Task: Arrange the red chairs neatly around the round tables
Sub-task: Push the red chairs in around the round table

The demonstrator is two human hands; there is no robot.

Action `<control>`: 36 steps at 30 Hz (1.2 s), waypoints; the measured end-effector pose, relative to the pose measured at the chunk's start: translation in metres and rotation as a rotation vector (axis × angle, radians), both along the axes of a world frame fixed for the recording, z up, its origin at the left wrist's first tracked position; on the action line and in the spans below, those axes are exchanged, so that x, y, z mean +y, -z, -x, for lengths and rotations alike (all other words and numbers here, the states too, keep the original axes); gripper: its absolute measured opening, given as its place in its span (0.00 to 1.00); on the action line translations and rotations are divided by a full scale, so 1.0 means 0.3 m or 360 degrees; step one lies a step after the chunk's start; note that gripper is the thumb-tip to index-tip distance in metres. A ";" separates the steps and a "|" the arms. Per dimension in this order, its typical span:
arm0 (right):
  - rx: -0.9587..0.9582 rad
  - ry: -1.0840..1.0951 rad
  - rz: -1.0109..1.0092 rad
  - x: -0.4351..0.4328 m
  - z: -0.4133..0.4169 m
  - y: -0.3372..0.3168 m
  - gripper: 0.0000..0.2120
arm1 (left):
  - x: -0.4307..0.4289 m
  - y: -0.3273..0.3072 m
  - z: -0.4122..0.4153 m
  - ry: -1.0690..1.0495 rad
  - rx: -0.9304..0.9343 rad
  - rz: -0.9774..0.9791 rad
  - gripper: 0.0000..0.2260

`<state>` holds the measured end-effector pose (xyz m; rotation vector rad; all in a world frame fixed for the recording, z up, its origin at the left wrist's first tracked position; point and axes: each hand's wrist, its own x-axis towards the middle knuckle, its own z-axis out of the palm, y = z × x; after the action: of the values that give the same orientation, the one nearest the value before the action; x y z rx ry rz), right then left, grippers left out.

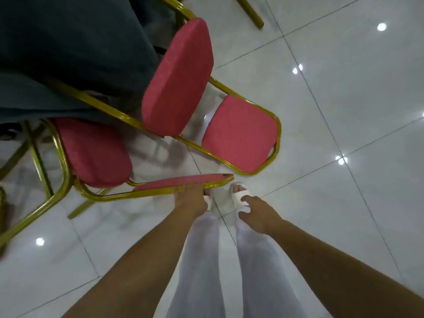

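Two red-cushioned chairs with gold metal frames stand at a table draped in dark teal cloth (75, 49) at the upper left. The near chair (91, 152) has its seat partly under the cloth; its backrest top (183, 181) faces me. My left hand (190, 198) rests on that backrest's top edge with the fingers over the gold frame. The second chair (179, 76) stands to the right, its backrest (241, 134) pointing toward the open floor. My right hand (257, 212) hovers free above my feet, fingers loosely curled, holding nothing.
Glossy white floor tiles (344, 99) with dark grout lines and light reflections spread to the right and front. A gold chair leg (250, 12) of another chair shows at the top. My white trousers and white sandals (241, 196) are directly below.
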<state>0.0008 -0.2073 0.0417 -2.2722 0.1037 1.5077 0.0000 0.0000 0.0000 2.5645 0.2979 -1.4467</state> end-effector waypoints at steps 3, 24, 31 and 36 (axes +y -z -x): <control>0.0053 -0.0048 0.0056 -0.043 -0.066 0.148 0.24 | -0.056 0.130 -0.047 0.0092 0.0065 -0.0082 0.22; -0.0025 0.0078 0.0083 -0.253 -0.185 0.043 0.20 | -0.038 -0.049 -0.064 0.0554 0.0019 -0.0278 0.12; -0.0211 -0.0617 -0.0167 -0.104 -0.252 -0.303 0.47 | 0.075 -0.571 0.072 0.0356 -0.0306 -0.0088 0.15; -0.0485 -0.1272 -0.0285 -0.044 -0.261 -0.466 0.38 | 0.213 -0.940 0.237 -0.0015 -0.0667 0.0096 0.15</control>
<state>0.0792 -0.2204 0.1813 -2.4773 -1.0914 1.3753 -0.0711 0.0638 0.2820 2.7242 0.1982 -0.8652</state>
